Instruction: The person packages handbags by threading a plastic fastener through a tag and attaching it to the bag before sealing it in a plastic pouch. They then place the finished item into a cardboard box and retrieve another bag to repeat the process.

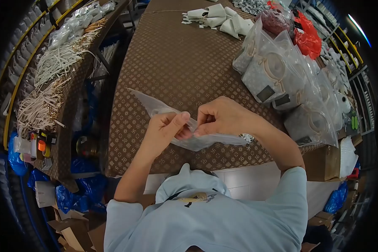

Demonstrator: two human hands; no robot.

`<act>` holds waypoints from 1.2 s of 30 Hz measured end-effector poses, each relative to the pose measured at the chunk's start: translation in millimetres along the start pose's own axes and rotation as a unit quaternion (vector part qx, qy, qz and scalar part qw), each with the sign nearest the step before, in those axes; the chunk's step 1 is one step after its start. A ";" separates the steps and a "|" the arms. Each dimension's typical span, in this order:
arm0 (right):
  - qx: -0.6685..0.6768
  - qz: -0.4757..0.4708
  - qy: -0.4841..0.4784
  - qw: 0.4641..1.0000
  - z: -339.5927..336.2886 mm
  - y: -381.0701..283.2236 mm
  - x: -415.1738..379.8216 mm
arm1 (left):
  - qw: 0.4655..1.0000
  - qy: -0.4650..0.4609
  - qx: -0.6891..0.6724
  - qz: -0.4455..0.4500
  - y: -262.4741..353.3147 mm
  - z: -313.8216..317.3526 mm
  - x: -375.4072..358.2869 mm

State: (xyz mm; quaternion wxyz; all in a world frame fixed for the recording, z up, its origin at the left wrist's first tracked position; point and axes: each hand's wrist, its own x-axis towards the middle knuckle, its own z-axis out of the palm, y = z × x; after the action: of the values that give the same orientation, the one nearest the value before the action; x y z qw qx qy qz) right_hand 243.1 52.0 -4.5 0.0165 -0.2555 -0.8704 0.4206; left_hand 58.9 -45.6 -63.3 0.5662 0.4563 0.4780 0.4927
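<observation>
A clear plastic bag (197,143) lies spread near the front edge of the patterned brown table, one corner reaching out to the upper left. My left hand (168,128) pinches its edge between thumb and fingers. Close beside it, my right hand (216,116) is closed with fingertips on the same edge, almost touching the left fingers. Whether anything lies inside the bag cannot be made out. Just under my right forearm shows a small shiny silvery item (247,137), partly hidden.
Several handbags in clear plastic (266,75) stand along the table's right side, with a red plastic bag (307,35) behind. Off-white pieces (222,19) lie at the far end. On the left, a side table holds bundles of straps (44,92). Cardboard boxes (73,231) sit on the floor.
</observation>
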 end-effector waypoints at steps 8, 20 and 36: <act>0.207 0.049 -0.005 0.977 -5.5 15.8 5.1 | 0.996 -0.030 -0.063 0.048 -16.7 -0.3 3.0; -0.141 -0.036 0.172 0.974 18.2 -11.5 15.1 | 0.989 -0.028 -0.107 0.102 -32.3 -0.6 6.7; -0.225 -0.103 0.145 0.958 14.1 10.3 -1.6 | 0.951 -0.069 0.041 0.298 -62.2 -3.5 -4.0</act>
State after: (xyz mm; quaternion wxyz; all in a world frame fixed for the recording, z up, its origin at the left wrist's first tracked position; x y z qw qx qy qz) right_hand 245.4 46.4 -20.9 0.1278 -0.2195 -0.9524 0.1686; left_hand 62.7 -55.6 -124.7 0.4058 0.6336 0.3004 0.5862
